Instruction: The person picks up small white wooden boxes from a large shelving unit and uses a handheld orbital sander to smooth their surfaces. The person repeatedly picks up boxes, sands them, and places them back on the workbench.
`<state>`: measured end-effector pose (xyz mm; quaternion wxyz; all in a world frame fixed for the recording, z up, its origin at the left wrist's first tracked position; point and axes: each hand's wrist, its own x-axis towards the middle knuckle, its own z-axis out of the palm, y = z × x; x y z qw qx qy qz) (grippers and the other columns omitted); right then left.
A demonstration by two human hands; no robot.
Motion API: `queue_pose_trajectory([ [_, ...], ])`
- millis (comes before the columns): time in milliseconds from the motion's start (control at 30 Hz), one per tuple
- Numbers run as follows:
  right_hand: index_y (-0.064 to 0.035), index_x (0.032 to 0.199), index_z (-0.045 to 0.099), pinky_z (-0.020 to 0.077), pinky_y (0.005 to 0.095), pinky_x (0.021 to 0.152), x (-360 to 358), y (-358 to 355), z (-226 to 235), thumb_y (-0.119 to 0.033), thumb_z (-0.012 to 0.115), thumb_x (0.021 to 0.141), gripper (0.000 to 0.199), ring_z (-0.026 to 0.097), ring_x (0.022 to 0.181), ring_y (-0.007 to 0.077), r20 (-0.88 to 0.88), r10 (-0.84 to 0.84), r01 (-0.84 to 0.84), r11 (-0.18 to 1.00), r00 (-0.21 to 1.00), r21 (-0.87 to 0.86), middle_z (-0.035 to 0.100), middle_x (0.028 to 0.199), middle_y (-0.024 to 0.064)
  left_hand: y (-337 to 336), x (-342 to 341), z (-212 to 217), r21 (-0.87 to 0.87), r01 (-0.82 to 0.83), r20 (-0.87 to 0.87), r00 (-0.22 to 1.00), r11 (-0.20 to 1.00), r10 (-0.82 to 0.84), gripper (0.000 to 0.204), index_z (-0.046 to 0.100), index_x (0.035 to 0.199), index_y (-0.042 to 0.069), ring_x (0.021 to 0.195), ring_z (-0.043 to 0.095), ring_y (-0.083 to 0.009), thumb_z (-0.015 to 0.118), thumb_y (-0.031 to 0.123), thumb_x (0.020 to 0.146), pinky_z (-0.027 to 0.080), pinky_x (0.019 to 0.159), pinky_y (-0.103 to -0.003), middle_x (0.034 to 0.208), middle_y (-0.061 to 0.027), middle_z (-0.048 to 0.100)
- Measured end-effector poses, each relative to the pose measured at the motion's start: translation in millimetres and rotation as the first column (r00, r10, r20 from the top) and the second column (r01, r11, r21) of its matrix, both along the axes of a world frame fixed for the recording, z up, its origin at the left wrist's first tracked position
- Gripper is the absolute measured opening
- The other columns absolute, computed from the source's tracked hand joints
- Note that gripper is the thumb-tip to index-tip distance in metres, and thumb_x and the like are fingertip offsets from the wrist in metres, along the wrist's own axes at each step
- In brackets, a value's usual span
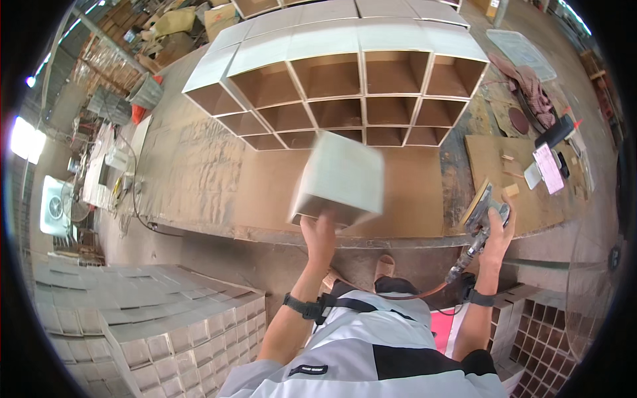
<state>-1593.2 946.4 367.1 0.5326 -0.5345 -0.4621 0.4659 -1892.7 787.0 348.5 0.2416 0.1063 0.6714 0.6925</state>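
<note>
the white box [345,166] is in the air near the front edge of the workbench [192,172], over the brown sheet [415,192], apart from the stacked boxes [325,41] which stand behind it. the left hand [319,232] holds it from below at its open side, with the fingers reaching to the opening; it seems to pinch one wall, but because of the blur i cannot tell exactly where the thumb is pressing. the right hand [499,229] is closed around the sander [483,211], whose flat pad is turned toward the box, not touching it. i judge that the box is rather light, since one hand is enough to carry it, and stiff, like thin wooden board. its painted-looking faces may be a little slippery if there is dust on them, and the corners and thin rim could chip by a knock. the best place to take hold is, in my opinion, the wall at the opening, fingers inside and thumb outside, so the outer faces remain mostly free.
</note>
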Motion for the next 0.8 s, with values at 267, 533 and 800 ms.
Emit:
queue_pose_trajectory([
  [267,-0.0074,0.131,0.054,0.0407,0.0326,0.099,-68,13,90,-0.012,0.067,0.081,0.051,0.052,0.113,0.019,0.424,0.399,-0.438,0.899,0.813,-0.006,0.057,0.124,0.0086,5,-18,-83,0.599,-0.545,0.797,0.473,0.587,-0.374,0.036,0.052,0.123,0.0,0.113,0.059,-0.0292,0.046,0.028,0.101,0.053,0.092,-0.042,0.122,-0.0119,0.06],
  [533,-0.0107,0.122,0.06,0.0453,0.0348,0.089,-153,3,128,-0.013,0.07,0.077,0.047,0.057,0.1,0.0246,0.725,0.401,-0.72,0.668,0.56,0.187,0.057,0.106,0.0097,-66,-33,-67,0.325,0.257,0.39,0.84,0.91,-0.376,0.054,0.052,0.122,-0.007,0.108,0.06,-0.0279,0.068,0.032,0.089,0.05,0.09,-0.037,0.119,-0.018,0.06],
  [800,-0.013,0.123,0.059,0.0501,0.0401,0.081,-230,-32,129,-0.023,0.072,0.075,0.051,0.061,0.093,0.03,0.836,0.413,-0.862,0.489,0.361,0.131,0.054,0.103,0.012,-26,-60,-96,-0.318,0.24,-0.576,0.72,0.917,-0.388,0.037,0.066,0.11,0.004,0.095,0.064,-0.0391,0.071,0.014,0.076,0.052,0.078,-0.047,0.107,-0.0195,0.066],
])
